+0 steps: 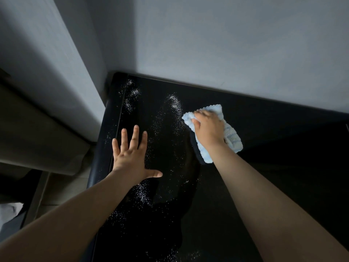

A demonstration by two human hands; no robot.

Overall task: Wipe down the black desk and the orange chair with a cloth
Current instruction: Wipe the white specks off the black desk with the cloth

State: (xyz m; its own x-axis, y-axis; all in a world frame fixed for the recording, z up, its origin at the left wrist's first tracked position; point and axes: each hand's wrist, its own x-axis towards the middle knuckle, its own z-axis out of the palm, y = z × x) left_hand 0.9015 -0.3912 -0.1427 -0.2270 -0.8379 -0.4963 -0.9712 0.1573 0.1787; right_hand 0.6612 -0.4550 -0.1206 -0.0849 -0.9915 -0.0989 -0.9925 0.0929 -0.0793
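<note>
Your right hand (208,127) presses down on a light blue cloth (214,134), fingers curled over its bunched front edge, pinning it flat to the black desk (264,148); the cloth sticks out ahead of your fingertips and trails back under your wrist. Your left hand (132,154) lies flat on the desk well to the left of the cloth, fingers spread wide and thumb out to the side, holding nothing. White specks (173,103) are scattered over the glossy top between your two hands, ahead of your left fingers and back along your left forearm. The desk sits in a corner against a grey wall (226,44). The orange chair is out of view.
</note>
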